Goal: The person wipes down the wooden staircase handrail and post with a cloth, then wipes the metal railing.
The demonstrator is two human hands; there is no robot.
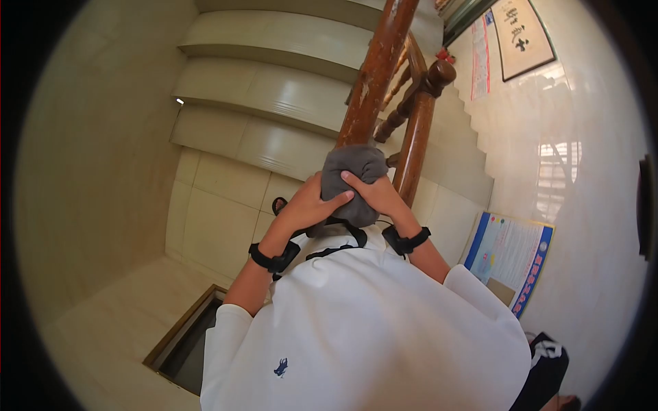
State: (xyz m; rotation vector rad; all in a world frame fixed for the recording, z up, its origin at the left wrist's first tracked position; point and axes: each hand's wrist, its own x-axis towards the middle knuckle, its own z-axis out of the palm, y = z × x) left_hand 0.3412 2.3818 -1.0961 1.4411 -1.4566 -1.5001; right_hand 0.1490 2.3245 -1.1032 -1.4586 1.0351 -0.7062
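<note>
Both of your hands grip a bunched grey cloth [356, 159], which sits around the near end of a reddish-brown wooden handrail [372, 82], just in front of your body. Your left hand [307, 207] clasps the cloth from the left side, its thumb lying across the front. Your right hand [378, 196] closes on it from the right, its thumb pressed on the cloth just above the left one. Most of your other fingers are hidden, so you cannot tell exactly how they curl beneath.

The handrail's varnish is worn in pale patches above the cloth. Just to its right stands a second wooden rail [415, 151] with a rounded knob [441, 73] at its top. To the left, tiled stairs [271, 79] rise beyond the tiled floor [226, 205], and a dark sandal [278, 205] shows beside your left forearm.

You wear a black wrist strap [273, 259] on your left arm, a similar one on your right, and a white shirt [391, 315]. On the right-hand wall hang framed calligraphy [523, 34] and, nearer you, a blue-edged notice [507, 257].
</note>
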